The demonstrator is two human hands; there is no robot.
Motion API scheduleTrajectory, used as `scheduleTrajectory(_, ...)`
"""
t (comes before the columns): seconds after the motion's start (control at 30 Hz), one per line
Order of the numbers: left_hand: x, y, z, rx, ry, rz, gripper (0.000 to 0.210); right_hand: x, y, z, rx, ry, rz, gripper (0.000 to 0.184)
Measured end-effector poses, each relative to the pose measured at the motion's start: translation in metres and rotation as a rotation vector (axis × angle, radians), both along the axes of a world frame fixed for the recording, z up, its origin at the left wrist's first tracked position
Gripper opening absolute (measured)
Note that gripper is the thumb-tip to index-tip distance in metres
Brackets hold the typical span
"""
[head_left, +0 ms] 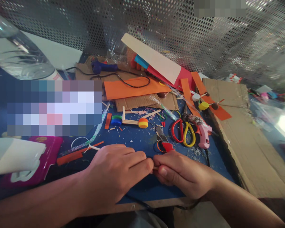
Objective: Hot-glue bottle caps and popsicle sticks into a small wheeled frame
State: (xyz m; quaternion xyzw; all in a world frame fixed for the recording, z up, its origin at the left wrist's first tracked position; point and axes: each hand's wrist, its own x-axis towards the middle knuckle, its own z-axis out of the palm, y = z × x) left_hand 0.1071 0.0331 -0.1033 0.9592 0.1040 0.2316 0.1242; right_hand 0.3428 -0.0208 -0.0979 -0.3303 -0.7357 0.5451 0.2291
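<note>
Both fists meet near the table's front edge, with a short bit of thin wooden stick showing between them. My left hand is closed around one end, and my right hand pinches the other with the thumb on top. Most of the stick is hidden in the fingers. A pale thin rod shows behind my left hand; whether it touches the hand I cannot tell. Beyond the hands sits a small stick frame with blue-green caps and yellow-orange caps. Red-handled scissors lie just behind my right hand.
Pliers with red and yellow handles and a pink glue gun lie at right, beside cardboard. A blue glue gun rests behind orange sheets. A clear bottle and magenta case are at left.
</note>
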Motion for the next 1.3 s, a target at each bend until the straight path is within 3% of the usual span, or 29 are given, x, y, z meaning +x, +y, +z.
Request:
scheduleTrajectory(0.23, 0.003, -0.002, -0.001, -0.104, -0.081, 0.0, 0.027, -0.001, -0.003, 0.003, -0.003, 0.064, -0.033, 0.033)
scheduleTrajectory(0.4, 0.004, 0.001, -0.005, -0.008, -0.087, 0.046, 0.026, 0.002, -0.003, 0.007, 0.052, -0.036, -0.083, 0.043)
scheduleTrajectory(0.53, 0.004, 0.002, -0.006, 0.078, -0.052, 0.107, 0.026, 0.004, 0.0, 0.009, 0.106, -0.248, -0.109, 0.036)
scheduleTrajectory(0.77, 0.006, -0.002, -0.002, 0.159, -0.051, 0.191, 0.031, -0.002, 0.001, 0.011, 0.157, -0.36, -0.143, 0.032)
scheduleTrajectory(1.03, 0.007, -0.001, -0.004, 0.168, -0.034, 0.21, 0.029, -0.005, -0.001, 0.0, 0.451, -0.5, -0.196, 0.029)
scheduleTrajectory(1.3, 0.0, -0.006, -0.01, 0.104, 0.004, 0.167, 0.031, -0.008, -0.002, -0.013, 0.8, -0.573, -0.247, 0.047)
